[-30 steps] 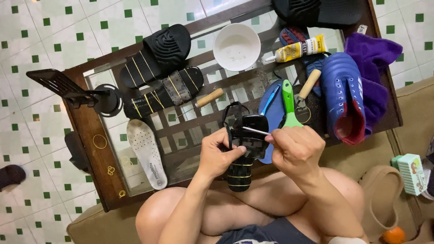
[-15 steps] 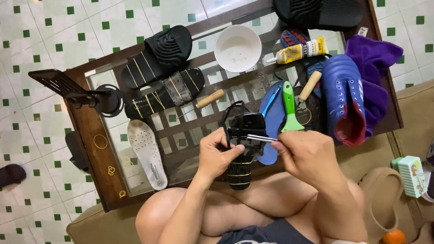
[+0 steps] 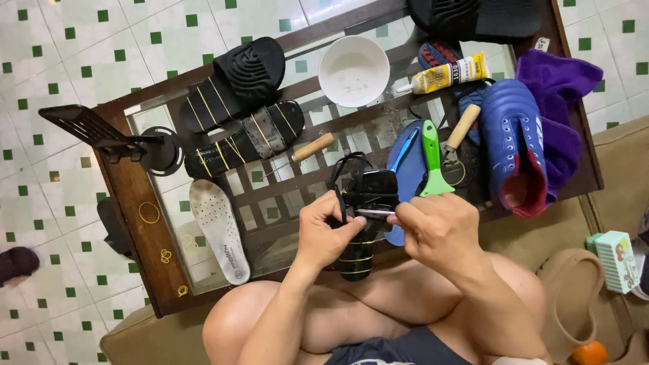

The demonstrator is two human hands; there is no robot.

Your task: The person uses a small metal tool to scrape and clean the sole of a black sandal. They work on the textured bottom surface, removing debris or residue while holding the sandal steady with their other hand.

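The left hand (image 3: 324,233) grips a black sandal (image 3: 365,223) over the lap at the counter (image 3: 128,196) edge, fingers wrapped tight around its middle; the right hand (image 3: 439,230) pinches a thin pale stick (image 3: 373,212) with its tip on the strap. A steady hold and light, even strokes along the joint would likely serve best. The sandal looks rubbery and ridged, bound with thin bands. Nearby lie a green plastic scraper (image 3: 433,162), a yellow glue tube (image 3: 449,73), a smooth white bowl (image 3: 353,70), a perforated insole (image 3: 220,230) and a glossy blue shoe (image 3: 517,142).
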